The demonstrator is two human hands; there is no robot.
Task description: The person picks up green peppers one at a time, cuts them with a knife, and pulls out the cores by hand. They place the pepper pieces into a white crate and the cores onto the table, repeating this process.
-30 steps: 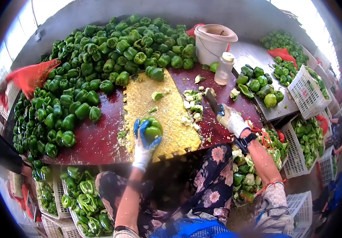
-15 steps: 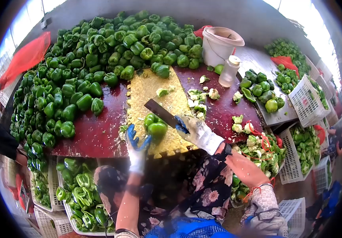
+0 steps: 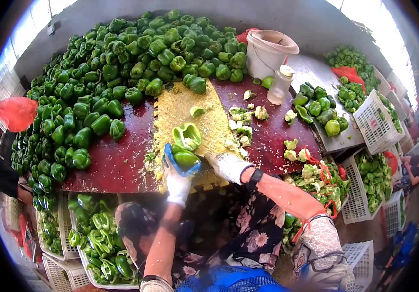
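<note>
Head view:
- The left hand (image 3: 178, 179), white-gloved with blue fingers, cups the near half (image 3: 186, 159) of a green pepper from below and from its left side; its grip is holding, curved round the piece.
- The open half (image 3: 187, 137) lies just beyond the near half, touching it or nearly so (whether the two are fully parted is hard to tell), its pale, seeded hollow turned up toward the person.
- The near half runs longer from side to side than from front to back, sloping a little down toward the right; its skin side shows.
- The right hand (image 3: 230, 166) is just to the right of the near half, fingers pointing left toward it and level with its right end.
- Whether the right hand's grip is wide or narrow, or what it holds, the person's glove does not let one tell.
- The left hand is nearer to both halves; from its fingers, the open half lies straight ahead, farther from the person's body, while from the right hand it lies ahead and to the left.
- Both halves are over the yellow mat (image 3: 173, 104), toward its near end, with pale scraps (image 3: 261, 113) off to the right and the pepper heap (image 3: 109, 73) beyond and to the left.
</note>
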